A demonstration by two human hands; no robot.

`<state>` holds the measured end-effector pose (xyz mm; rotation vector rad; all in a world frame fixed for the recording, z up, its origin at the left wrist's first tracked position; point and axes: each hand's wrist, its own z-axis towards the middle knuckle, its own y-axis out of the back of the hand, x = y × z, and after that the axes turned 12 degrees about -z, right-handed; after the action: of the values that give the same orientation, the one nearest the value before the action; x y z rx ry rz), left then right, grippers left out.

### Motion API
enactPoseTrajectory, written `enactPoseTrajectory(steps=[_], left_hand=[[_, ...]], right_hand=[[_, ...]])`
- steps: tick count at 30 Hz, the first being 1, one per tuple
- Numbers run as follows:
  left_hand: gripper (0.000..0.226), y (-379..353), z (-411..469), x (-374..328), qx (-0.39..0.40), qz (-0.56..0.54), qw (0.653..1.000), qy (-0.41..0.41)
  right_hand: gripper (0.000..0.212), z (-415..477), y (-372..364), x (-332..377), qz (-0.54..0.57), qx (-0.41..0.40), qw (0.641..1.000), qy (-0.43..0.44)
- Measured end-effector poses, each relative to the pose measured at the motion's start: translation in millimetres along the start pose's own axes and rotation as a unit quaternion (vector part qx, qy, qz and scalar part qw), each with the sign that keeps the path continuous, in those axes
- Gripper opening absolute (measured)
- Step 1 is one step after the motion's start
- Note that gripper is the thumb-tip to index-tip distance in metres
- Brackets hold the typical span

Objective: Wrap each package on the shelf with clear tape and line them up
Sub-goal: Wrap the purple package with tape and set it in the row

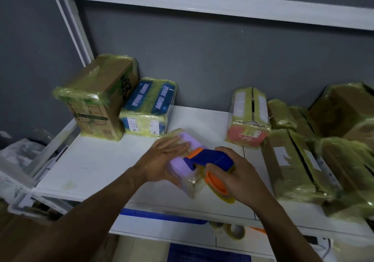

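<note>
A small purple package (193,142), partly covered in clear tape, lies at the middle front of the white shelf (101,160). My left hand (164,160) rests flat on its top and left side, gripping it. My right hand (232,172) grips a blue and orange tape dispenser (210,159), pressed against the package's right end. At the back left, a tall brown carton (97,97) and a blue box (148,105) stand side by side, both wrapped in tape.
Several taped packages crowd the right side: a pink and white one (248,118) and brown cartons (293,166). The upper shelf beam (202,4) runs overhead. Spare tape rolls (235,231) and a blue crate (162,215) sit on the level below. Plastic bags (20,156) lie at left.
</note>
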<state>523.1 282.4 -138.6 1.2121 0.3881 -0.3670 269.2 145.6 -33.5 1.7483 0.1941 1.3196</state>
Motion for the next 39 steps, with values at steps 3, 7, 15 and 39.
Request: enactPoseTrajectory(steps=[3, 7, 15, 39], left_hand=[[0.11, -15.9, -0.9, -13.0, -0.05, -0.011, 0.999, 0.007], [0.103, -18.3, -0.8, -15.8, -0.086, 0.003, 0.996, 0.011], [0.097, -19.9, 0.5, -11.0, -0.095, 0.019, 0.995, -0.002], [0.086, -40.0, 0.9, -41.4, -0.101, 0.019, 0.995, 0.017]], right_hand=[[0.036, -0.3, 1.5, -1.9, 0.006, -0.001, 1.0, -0.005], [0.032, -1.9, 2.4, -2.2, 0.009, 0.001, 1.0, -0.013], [0.039, -22.6, 15.5, -10.3, 0.004, -0.024, 1.0, -0.004], [0.04, -30.3, 11.8, -29.2, 0.027, -0.032, 0.999, -0.028]])
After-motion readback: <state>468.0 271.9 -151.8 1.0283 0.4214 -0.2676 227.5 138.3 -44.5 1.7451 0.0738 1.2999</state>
